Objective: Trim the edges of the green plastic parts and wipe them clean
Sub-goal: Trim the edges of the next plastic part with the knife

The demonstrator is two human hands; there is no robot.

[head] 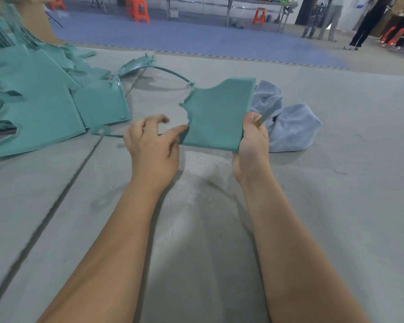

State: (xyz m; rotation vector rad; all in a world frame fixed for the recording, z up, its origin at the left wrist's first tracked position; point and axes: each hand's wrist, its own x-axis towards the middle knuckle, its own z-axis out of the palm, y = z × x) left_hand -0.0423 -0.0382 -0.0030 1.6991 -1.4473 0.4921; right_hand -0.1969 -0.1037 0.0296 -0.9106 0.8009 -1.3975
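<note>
Right hand [251, 145] is clamped on the green part [217, 117] at its 3 o'clock edge, with a blade tool [265, 118] also held. Left hand [153, 145], loosely spread, is touching the ragged 9 o'clock edge. Risk judged: a cut fingertip if the blade slips. Cloth [289, 127] is lying at 3 o'clock.

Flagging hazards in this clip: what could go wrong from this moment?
The right hand grips both the green panel and a small knife, so the blade could slip toward the fingers. The left hand only touches the panel's jagged edge with a fingertip, which could scratch it. The grey cloth lies on a dusty floor.
</note>
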